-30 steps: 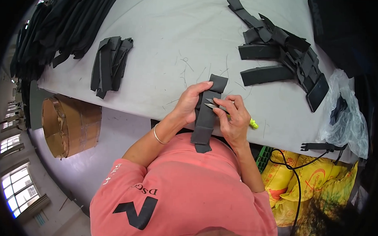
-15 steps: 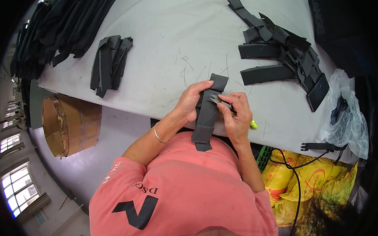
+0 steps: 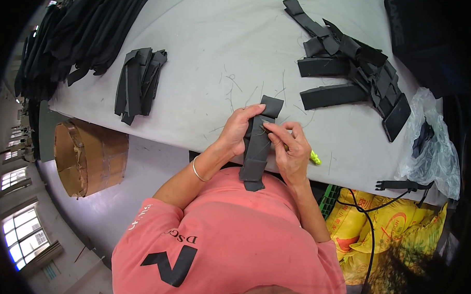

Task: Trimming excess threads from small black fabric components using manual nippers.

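My left hand point(image 3: 237, 130) grips a dark grey fabric strip point(image 3: 257, 148) near its upper end, thumb on top. The strip has folded, stitched sections, and its lower end hangs over the table edge against my shirt. My right hand point(image 3: 291, 151) is closed just right of the strip, thumb and forefinger pinched together at its surface. A fine loose thread seems to curl near those fingertips. Thread snips point(image 3: 286, 147) are tucked in the right palm, mostly hidden by the fingers. A yellow-green piece point(image 3: 315, 158) shows beside that hand; whether it is attached to the snips, I cannot tell.
A small bundle of dark strips point(image 3: 139, 84) lies left on the table point(image 3: 207, 52); a larger heap point(image 3: 357, 68) is at right. Thread scraps lie between. Black garments point(image 3: 89, 28), a clear plastic bag point(image 3: 427, 148), a cardboard drum point(image 3: 90, 157), yellow sacks point(image 3: 388, 225) and a black cable point(image 3: 371, 240) surround me.
The metal tips of the snips pointed at the strip before; now they are out of sight in my right hand, whose thumb and forefinger have closed at the strip. My left hand keeps its grip.
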Tool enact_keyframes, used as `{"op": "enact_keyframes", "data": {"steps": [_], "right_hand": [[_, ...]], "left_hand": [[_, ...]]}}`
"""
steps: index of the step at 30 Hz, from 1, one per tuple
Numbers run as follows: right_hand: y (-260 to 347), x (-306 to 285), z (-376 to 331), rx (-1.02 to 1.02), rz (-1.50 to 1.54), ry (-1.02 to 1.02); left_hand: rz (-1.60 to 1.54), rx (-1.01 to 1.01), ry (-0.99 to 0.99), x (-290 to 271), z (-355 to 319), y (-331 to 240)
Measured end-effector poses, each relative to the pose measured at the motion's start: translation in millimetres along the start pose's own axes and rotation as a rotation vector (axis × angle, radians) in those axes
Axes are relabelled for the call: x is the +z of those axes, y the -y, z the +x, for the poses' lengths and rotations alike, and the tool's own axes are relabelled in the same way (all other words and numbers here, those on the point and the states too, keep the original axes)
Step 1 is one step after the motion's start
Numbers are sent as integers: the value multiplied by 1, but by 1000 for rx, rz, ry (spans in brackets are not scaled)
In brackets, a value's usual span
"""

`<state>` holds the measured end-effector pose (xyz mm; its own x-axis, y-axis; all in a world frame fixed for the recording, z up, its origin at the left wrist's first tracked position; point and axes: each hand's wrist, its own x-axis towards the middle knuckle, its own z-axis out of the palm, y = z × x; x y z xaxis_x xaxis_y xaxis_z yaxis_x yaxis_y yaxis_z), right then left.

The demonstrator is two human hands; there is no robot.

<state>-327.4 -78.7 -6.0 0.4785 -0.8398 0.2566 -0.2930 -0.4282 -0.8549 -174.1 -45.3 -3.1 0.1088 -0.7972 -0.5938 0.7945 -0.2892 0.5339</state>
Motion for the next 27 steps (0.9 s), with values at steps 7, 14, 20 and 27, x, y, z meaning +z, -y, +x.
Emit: {"op": "enact_keyframes", "data": {"steps": [7,14,20,27], "right_hand": [[9,-4,1,-29,38,-25],[5,-2,-3,-40,-32,75],[8,-1,-3,-44,-96,79],[13,-5,0,125,327,76]], "left_hand": [[-12,-4,27,0,0,-1],[1,11,15,0,-1,0],[1,17,31,-2,-2,1],[76,-5,214,-4,-3,-11]]}}
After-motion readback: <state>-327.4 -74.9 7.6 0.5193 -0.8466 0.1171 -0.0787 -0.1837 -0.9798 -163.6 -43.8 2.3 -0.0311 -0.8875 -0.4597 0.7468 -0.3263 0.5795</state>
